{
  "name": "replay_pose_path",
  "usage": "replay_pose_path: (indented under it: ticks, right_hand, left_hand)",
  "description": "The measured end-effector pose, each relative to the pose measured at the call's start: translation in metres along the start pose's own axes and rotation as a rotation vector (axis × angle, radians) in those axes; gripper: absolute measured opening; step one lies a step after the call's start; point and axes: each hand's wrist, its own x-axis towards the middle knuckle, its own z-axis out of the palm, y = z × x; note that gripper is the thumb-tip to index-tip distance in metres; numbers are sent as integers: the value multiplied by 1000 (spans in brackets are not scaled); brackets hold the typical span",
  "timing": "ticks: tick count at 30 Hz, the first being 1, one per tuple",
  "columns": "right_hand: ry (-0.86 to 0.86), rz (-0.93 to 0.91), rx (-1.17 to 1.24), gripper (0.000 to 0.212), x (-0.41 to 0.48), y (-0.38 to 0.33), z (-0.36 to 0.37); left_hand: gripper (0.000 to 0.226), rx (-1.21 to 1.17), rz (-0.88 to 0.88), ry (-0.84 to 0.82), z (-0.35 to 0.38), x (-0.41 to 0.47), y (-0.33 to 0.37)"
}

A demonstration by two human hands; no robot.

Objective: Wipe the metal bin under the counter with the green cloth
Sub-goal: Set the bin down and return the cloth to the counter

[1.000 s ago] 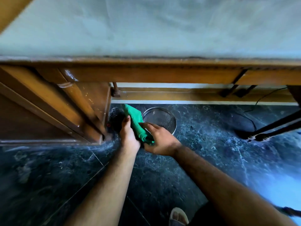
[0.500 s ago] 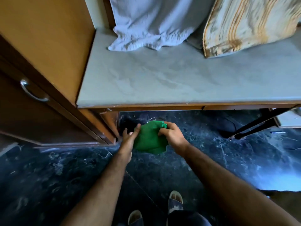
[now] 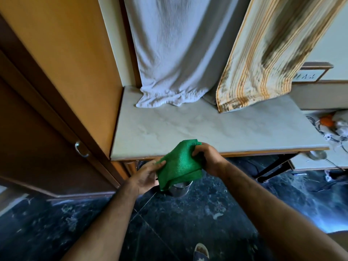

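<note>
Metal bin [image 3: 180,189] sits on the dark floor [image 3: 169,223] just in front of the bench [image 3: 207,129] edge, only its lower rim and a bit of shiny wall showing; the rest is hidden behind the green cloth [image 3: 178,164]. Cloth hangs bunched directly above it, bottom corner drooping down over the bin's left side; can't tell if it actually touches the metal. Right hand [image 3: 209,159] holds the cloth's upper right edge, fingers closed round a fold. Left hand [image 3: 146,175] is palm-up at the cloth's left edge, fingers narrow, pinching the fabric lightly. Key relation: bin lies straight below and slightly ahead of both hands, upright, open mouth up, long axis vertical. Left hand is lower and looks the nearer one to the rim; right is higher, above the bench edge. My read: cloth is being regathered, so the next wipe needs a drop straight down onto the rim or wall. White towel [image 3: 169,53] and striped cloth [image 3: 263,53] hang over the bench behind, wooden cabinet [image 3: 56,72] to the left.
</note>
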Motion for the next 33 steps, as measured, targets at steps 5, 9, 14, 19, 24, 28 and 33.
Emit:
replay_pose_path:
  ticks: [5, 9, 14, 19, 24, 28, 33]
  right_hand:
    - [51, -14, -72, 25, 16, -33, -16]
    - [56, -31, -242, 26, 58, -57, -41]
    - [100, -29, -331, 30, 127, -80, -66]
    - [179, -36, -336, 32, 181, -88, -76]
    - [221, 31, -349, 29, 223, -75, -81]
    - [361, 33, -456, 24, 252, -58, -83]
    - [433, -16, -654, 22, 273, -36, -87]
  left_hand:
    - [53, -21, 83, 153, 14, 15, 42]
    - [41, 207, 210, 444, 19, 45, 82]
    - [33, 264, 336, 615, 15, 88, 127]
    - [35, 261, 265, 558, -4, 119, 146]
    - [35, 321, 204, 701, -19, 148, 140]
    - [34, 408, 125, 754, -31, 177, 139]
    - [38, 524, 111, 836, -42, 209, 133]
